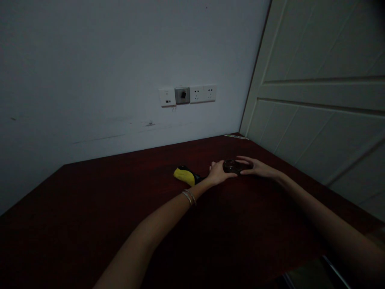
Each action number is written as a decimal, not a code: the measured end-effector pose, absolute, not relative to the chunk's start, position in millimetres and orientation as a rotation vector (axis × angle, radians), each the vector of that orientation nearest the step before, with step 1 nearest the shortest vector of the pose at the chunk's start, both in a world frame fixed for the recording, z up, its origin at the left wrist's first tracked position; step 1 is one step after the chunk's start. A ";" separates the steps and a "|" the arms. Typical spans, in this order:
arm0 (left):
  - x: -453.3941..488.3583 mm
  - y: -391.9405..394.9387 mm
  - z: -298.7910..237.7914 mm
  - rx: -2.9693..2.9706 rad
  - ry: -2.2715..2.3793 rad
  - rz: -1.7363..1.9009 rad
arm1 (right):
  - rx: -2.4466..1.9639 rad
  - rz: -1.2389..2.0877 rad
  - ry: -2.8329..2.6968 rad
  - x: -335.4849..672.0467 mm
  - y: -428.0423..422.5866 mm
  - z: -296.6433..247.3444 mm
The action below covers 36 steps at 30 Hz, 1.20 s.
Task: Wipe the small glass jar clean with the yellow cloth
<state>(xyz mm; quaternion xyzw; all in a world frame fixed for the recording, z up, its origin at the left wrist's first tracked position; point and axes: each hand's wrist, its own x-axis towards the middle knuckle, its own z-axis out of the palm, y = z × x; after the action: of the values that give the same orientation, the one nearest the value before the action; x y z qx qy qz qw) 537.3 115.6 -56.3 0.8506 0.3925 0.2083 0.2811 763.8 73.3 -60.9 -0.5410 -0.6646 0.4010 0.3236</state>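
Both arms reach straight forward, forearms low over the dark red counter (pixel 105 208), and meet at a small dark round object (pixel 231 165) near the far right corner. The left hand (pixel 218 173) is loosely curled, fingers against the object's left side; in the dim light I cannot tell whether it grips. The right hand (pixel 255 167) is half open, with thumb and fingers bracketing the object's right side. A yellow-and-black tool (pixel 186 175) lies just beside the left wrist.

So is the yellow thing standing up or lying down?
Lying down: the yellow thing rests flat on the table, beside the left hand.
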 end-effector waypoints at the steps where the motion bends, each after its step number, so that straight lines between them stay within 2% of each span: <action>1: 537.2 115.8 -57.5 2.282 1.047 0.566 | -1.426 1.045 -1.748 764.3 73.6 -61.5; 19: 520.9 101.5 -54.0 2.252 0.908 0.534 | -1.433 0.939 -1.870 760.9 68.2 -45.4; 26: 470.5 99.0 -33.1 2.084 0.903 0.872 | -1.524 0.805 -1.808 766.6 63.1 -4.2; 31: 435.0 100.6 -20.3 1.917 0.846 1.047 | -1.581 0.530 -1.820 739.6 66.0 33.3; 36: 389.5 108.1 -13.2 2.110 1.044 1.142 | -1.422 0.259 -1.774 644.8 65.6 50.2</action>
<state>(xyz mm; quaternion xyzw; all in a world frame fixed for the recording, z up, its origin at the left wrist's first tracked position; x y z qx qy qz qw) 389.5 108.1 -13.2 0.7788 0.3852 0.4215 0.2595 644.8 65.6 50.2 -0.5657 -0.7057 0.1029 0.4141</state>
